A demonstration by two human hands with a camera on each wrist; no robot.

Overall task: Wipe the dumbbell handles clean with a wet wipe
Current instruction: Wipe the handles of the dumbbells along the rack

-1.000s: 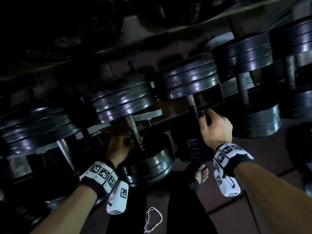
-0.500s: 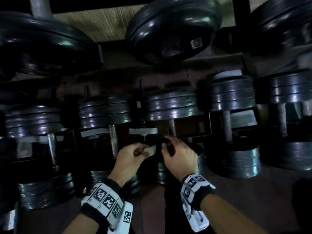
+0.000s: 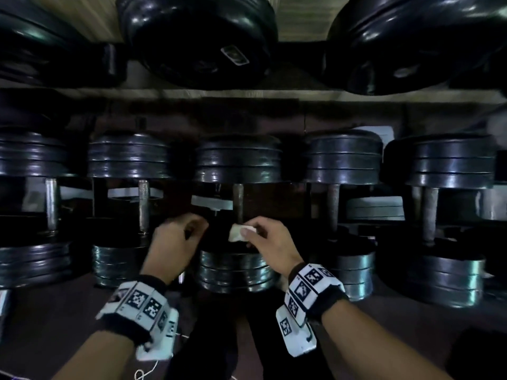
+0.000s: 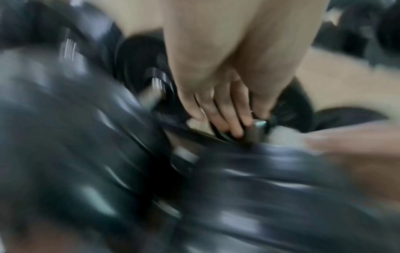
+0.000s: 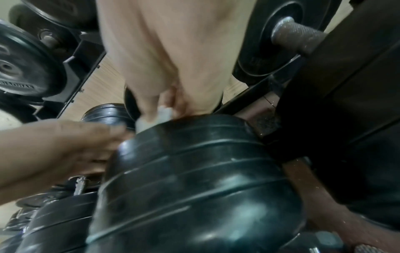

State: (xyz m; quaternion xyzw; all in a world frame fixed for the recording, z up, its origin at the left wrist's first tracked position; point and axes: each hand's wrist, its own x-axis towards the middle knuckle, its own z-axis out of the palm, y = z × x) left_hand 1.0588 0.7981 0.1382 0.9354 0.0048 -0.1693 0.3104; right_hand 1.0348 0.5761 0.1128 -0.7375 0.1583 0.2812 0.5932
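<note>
A row of black plate dumbbells lies on a low rack in the head view. The middle dumbbell's rusty handle [image 3: 238, 202] runs up between its two stacks of plates. My right hand [image 3: 251, 232] pinches a small folded white wet wipe [image 3: 239, 233] at the near end of that handle, just above the front plates [image 3: 236, 270]. The right wrist view shows the wipe [image 5: 161, 115] between my fingers, right over the plates [image 5: 194, 179]. My left hand [image 3: 196, 227] hovers a short way left of the wipe, loosely curled and holding nothing. Its fingers [image 4: 229, 118] are blurred.
Neighbouring dumbbell handles [image 3: 143, 207] [image 3: 332, 208] stand close on either side, with more further out [image 3: 51, 204] [image 3: 429, 215]. Large round dumbbell heads [image 3: 197, 37] overhang from an upper shelf. Reddish-brown floor [image 3: 411, 338] lies in front of the rack.
The wipe has passed from my left hand to my right. The view has swung up and squared on the rack, and both hands have come to the middle dumbbell.
</note>
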